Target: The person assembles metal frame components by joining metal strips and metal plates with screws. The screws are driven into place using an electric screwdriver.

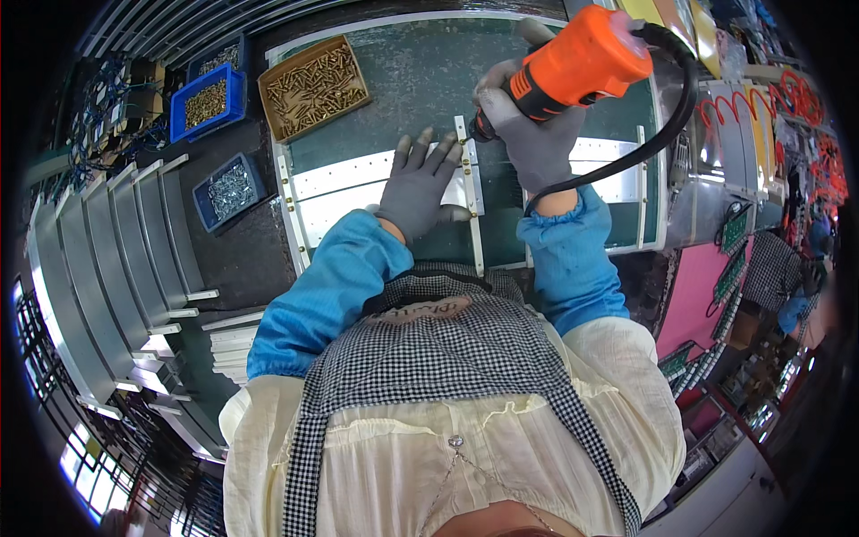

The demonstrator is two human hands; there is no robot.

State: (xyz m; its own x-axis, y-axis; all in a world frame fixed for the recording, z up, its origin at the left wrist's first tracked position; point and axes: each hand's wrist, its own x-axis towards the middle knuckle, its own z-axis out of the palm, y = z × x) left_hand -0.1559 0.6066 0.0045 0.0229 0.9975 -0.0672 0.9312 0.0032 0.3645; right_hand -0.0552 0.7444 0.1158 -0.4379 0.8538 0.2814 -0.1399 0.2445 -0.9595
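A: Where is the white rail [474, 192]?
B: Across the pale panel [344, 201], on the green table [403, 72].
A: And the left hand [420, 183]?
B: Its fingers are spread flat beside the rail, probably for steadying.
A: The right hand [537, 139]?
B: It is wrapped around the orange power driver [577, 63], tilted, I think, to meet the rail; whether the tip touches, I cannot tell.
A: The carton [286, 72]?
B: Farther out, its brass-coloured fasteners [313, 89] perhaps kept within reach.

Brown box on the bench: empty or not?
Not empty: brass-coloured fasteners are spread over most of the floor inside the brown box. How deep they lie, can't tell from above.
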